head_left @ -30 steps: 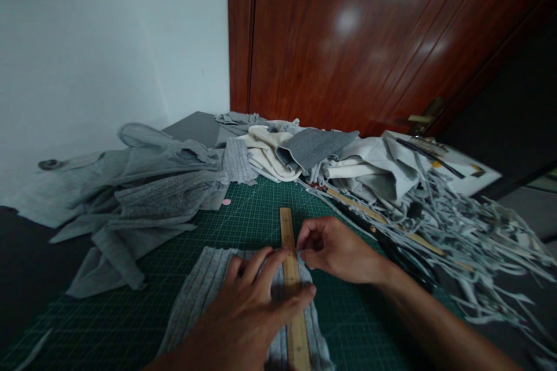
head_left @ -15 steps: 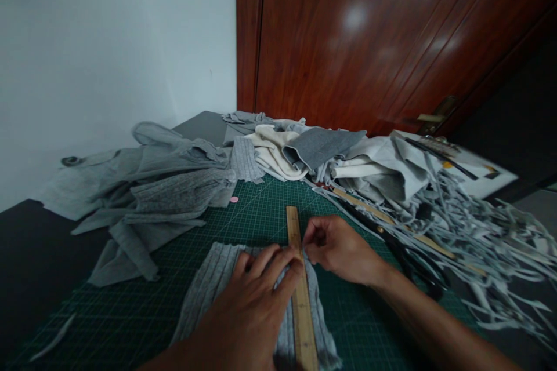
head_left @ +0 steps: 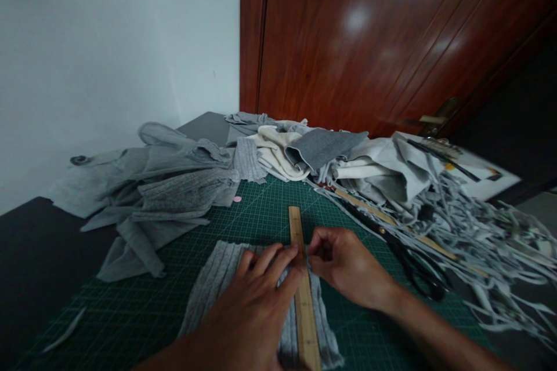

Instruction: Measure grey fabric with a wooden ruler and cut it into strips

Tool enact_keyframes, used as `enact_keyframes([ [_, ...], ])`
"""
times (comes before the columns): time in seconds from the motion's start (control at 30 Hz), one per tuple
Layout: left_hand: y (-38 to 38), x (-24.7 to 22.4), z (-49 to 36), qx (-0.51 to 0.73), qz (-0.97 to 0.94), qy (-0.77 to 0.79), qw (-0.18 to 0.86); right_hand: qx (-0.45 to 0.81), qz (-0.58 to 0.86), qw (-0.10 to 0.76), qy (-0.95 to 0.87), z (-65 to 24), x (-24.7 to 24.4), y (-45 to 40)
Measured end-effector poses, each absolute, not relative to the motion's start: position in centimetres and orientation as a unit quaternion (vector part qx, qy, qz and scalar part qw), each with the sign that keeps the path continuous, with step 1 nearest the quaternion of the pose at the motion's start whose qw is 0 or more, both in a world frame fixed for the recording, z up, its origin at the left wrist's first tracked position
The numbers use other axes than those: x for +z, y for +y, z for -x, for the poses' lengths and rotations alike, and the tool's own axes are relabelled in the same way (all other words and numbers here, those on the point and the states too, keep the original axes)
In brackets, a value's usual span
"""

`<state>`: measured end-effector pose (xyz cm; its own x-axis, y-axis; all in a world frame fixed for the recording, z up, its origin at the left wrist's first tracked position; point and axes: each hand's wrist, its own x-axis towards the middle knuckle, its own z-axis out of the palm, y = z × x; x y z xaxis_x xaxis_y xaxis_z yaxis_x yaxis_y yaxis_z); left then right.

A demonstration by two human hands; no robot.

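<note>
You are holding a wooden ruler flat over ribbed gray cloth.
Your left hand is spreading low across both, its fingertips resting on the ruler; your right hand is curling into a narrow pinch at the ruler's right side, and I cannot tell whether it is holding anything. The cloth is lying toward the near edge of the desk, on a smooth green gridded mat; it is looking soft and roughly rectangular, its ribs running lengthwise, its edges slightly ragged. Black-handled scissors are lying along the mat's right edge beside tangled thin strips, while crumpled gray fabric is covering the far left corner.
</note>
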<state>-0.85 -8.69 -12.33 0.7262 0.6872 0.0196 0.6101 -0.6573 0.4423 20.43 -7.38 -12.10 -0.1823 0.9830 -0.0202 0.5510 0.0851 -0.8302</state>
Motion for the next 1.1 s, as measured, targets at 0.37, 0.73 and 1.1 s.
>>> enact_keyframes([
  [0.37,-8.8,-12.6,1.0,0.102,-0.904,0.357,0.211,0.367,0.584,0.322,-0.649,-20.2,-11.6,-8.3],
  [0.73,-8.9,-12.7,1.1,0.098,-0.9,0.361,0.223,0.315,0.597,0.265,-0.689,-19.8,-11.4,-11.2],
  [1.1,-8.9,-12.8,1.2,0.123,-0.896,0.354,0.239,0.286,0.603,0.265,-0.696,-18.4,-12.6,-13.0],
])
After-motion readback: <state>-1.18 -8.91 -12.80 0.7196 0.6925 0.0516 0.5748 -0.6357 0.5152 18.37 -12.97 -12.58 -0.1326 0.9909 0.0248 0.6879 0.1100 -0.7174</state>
